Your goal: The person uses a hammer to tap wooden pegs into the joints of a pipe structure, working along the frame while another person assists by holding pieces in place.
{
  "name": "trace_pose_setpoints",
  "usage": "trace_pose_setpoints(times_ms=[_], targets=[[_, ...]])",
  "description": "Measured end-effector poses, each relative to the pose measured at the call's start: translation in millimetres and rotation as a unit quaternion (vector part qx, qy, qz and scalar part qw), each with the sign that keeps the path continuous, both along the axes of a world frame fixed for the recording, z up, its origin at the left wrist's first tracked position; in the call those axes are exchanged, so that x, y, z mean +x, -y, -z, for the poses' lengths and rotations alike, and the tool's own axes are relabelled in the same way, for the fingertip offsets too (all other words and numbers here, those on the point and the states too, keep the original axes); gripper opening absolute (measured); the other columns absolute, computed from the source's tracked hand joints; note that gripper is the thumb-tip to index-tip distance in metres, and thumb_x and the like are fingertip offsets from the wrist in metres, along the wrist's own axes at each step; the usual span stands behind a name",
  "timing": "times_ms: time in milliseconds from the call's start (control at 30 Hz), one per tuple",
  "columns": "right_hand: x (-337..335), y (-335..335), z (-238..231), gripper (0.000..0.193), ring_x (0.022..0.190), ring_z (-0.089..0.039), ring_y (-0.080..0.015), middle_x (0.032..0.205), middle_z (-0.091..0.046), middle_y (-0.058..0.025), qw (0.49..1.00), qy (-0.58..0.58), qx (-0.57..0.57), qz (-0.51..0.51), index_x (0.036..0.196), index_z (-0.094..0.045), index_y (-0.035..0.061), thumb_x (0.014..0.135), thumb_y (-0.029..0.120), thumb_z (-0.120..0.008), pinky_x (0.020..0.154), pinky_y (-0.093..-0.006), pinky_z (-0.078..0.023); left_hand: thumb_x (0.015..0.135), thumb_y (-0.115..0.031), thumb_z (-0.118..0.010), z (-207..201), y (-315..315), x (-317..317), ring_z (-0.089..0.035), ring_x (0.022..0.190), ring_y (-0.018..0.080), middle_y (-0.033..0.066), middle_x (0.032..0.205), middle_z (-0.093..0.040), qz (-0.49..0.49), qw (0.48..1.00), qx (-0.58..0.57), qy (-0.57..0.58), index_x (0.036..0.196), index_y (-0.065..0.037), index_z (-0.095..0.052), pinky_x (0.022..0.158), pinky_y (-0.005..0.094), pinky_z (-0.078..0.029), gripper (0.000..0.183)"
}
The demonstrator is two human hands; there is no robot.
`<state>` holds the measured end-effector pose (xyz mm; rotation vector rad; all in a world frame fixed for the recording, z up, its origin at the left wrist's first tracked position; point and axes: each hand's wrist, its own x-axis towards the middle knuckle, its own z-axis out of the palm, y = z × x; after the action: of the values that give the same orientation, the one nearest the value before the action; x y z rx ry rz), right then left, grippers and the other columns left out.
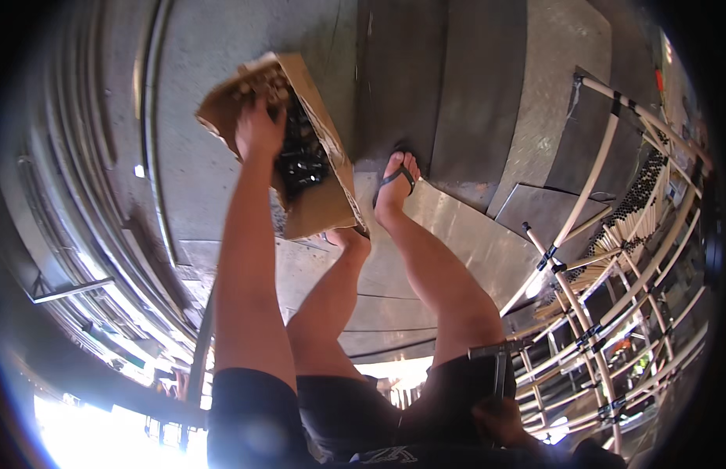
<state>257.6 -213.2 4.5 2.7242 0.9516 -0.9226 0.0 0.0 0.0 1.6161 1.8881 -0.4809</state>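
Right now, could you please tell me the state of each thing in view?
Cardboard box: open, edges ragged
Black parts: loose, heaped inside the box
Left hand: inside the box, fingertips partly hidden
Right hand: seemingly closed around a tool, dimly seen
Tool: held, exact kind unclear
Sandal: worn
Pipe frame: joined

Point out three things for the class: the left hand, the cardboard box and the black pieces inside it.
Left hand (259,131): head view, back of the hand.
Cardboard box (320,213): head view, bare cardboard nearest the legs.
Black pieces (302,166): head view, shiny part of the pile.
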Motion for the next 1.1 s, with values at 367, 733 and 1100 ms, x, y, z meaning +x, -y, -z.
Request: trace_pose_setpoints(times_ms=[367, 733, 1100], targets=[[9, -101, 201, 0.034, 0.096, -0.062, -0.0329, 0.102, -0.067, -0.0183, 0.987, 0.031, 0.156, -0.027, 0.107, -0.065, -0.0022, 0.103, 0.029, -0.052, 0.088, -0.0446, -0.045, 0.086, -0.059, -0.068, 223, -119, -7, -0.050, 0.131, 0.0432, 0.0222, 0.144, -0.051, 0.064, 0.980, 0.181, -0.046, 0.141, -0.026, -0.055, 0.104, 0.0543, -0.046, 0.065], [79, -57, -182, 0.021, 0.066, -0.065, -0.0208, 0.075, -0.066, -0.0089, 0.889, -0.334, -0.273, 0.151, 0.104, -0.067, 0.0021, 0.096, 0.021, -0.068, 0.059, -0.0337, -0.049, 0.078, -0.040, -0.079, 215, -134, -5, -0.069, 0.111, 0.0307, 0.0174, 0.118, -0.072, -0.064, 0.973, 0.036, 0.218, 0.136, -0.013, -0.062, 0.095, 0.0398, -0.054, 0.066], [105, -54, -412, 0.019, 0.044, -0.058, -0.0156, 0.060, -0.060, -0.0051, 0.792, -0.427, -0.323, 0.293, 0.101, -0.065, 0.0029, 0.095, 0.020, -0.072, 0.040, -0.0311, -0.044, 0.091, -0.029, -0.071, -104, -123, 39, -0.058, 0.068, 0.0219, 0.0071, 0.088, -0.056, -0.458, 0.554, -0.177, 0.673, 0.102, -0.018, -0.052, 0.046, 0.0326, -0.047, 0.024]])
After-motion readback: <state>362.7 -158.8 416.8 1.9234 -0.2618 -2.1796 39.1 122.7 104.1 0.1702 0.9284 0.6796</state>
